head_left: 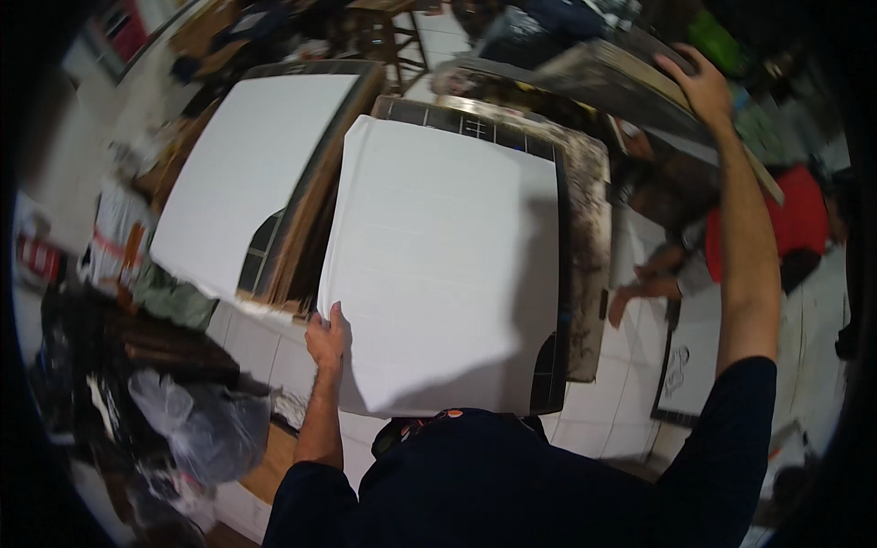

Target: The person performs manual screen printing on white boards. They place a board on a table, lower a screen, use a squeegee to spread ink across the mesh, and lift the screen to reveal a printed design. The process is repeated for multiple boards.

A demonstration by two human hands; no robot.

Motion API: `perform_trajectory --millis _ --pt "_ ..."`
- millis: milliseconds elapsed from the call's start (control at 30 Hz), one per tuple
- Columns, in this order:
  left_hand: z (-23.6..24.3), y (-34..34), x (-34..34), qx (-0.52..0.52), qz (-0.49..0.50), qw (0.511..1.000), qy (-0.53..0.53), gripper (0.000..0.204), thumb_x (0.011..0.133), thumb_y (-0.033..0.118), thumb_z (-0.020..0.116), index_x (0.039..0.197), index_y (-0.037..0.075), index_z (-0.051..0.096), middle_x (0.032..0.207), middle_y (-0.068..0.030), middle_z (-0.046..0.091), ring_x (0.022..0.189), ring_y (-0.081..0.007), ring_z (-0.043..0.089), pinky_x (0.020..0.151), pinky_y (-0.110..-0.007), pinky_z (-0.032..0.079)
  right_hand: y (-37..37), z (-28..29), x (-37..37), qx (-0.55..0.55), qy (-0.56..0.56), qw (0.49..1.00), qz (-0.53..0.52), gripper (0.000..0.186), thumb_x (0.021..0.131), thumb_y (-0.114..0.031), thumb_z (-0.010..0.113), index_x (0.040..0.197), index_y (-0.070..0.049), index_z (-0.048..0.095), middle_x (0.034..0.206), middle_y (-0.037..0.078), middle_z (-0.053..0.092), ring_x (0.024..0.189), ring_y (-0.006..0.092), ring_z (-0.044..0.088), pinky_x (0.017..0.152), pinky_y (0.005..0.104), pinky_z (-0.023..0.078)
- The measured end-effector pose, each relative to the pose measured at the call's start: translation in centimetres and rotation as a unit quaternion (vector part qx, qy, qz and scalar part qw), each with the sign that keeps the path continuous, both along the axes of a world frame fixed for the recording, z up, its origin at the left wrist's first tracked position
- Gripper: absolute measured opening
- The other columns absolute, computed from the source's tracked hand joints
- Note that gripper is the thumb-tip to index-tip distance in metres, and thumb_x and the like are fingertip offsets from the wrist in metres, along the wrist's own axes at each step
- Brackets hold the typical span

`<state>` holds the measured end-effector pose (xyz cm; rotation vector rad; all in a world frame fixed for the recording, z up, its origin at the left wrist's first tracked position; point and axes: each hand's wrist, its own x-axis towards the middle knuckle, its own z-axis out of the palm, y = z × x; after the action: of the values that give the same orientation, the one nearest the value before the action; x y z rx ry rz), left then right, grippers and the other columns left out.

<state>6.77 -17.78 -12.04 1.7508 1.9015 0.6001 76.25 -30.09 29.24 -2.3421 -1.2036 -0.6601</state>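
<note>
A white sheet (438,265) lies over a dark grid-lined board in front of me, on a stained, worn base (585,274). My left hand (325,340) grips the left edge of the white sheet, its thumb along the edge. My right hand (699,87) is raised at the upper right, gripping the edge of a dark, worn board or frame (621,82) tilted above the base. A second white sheet (247,164) lies on a similar dark board on a wooden stack to the left.
A person in red (767,219) sits at the right, bare feet on the tiled floor (612,384), near a drawing board (681,365). Plastic bags (192,429) and clutter crowd the left. A wooden stool (388,32) and more bags stand at the back.
</note>
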Motion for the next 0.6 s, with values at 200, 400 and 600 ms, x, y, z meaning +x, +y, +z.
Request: perform_trajectory --millis 200,400,600 --pt "-4.5 4.3 5.7 -0.053 -0.17 0.983 0.034 0.103 0.075 0.068 0.087 0.128 -0.017 0.062 0.118 -0.037 0.071 0.114 -0.0468 0.07 0.098 -0.049 0.055 0.7 2.0 -3.1 0.027 0.011 0.999 -0.013 0.077 0.079 -0.071 0.078 0.126 -0.009 0.075 0.122 0.019 0.076 0.115 0.0343 0.072 0.1 0.0421 0.055" --pt "-3.9 3.9 8.6 -0.125 -0.188 0.973 0.049 0.103 0.072 0.067 0.088 0.133 -0.013 0.062 0.121 -0.0329 0.072 0.114 -0.0449 0.071 0.099 -0.047 0.055 1.8 3.9 -2.1 0.03 0.029 0.999 0.017 0.081 0.079 -0.072 0.078 0.127 -0.007 0.074 0.123 0.019 0.076 0.114 0.0334 0.072 0.101 0.0417 0.054" --pt "-1.0 4.9 11.5 -0.145 -0.185 0.97 0.065 0.101 0.077 0.059 0.089 0.137 -0.015 0.056 0.126 -0.036 0.068 0.124 -0.0459 0.066 0.109 -0.048 0.05 3.7 5.7 0.6 0.021 0.044 0.998 0.039 0.081 0.078 -0.072 0.079 0.122 -0.004 0.076 0.121 0.02 0.076 0.115 0.033 0.072 0.101 0.0414 0.053"
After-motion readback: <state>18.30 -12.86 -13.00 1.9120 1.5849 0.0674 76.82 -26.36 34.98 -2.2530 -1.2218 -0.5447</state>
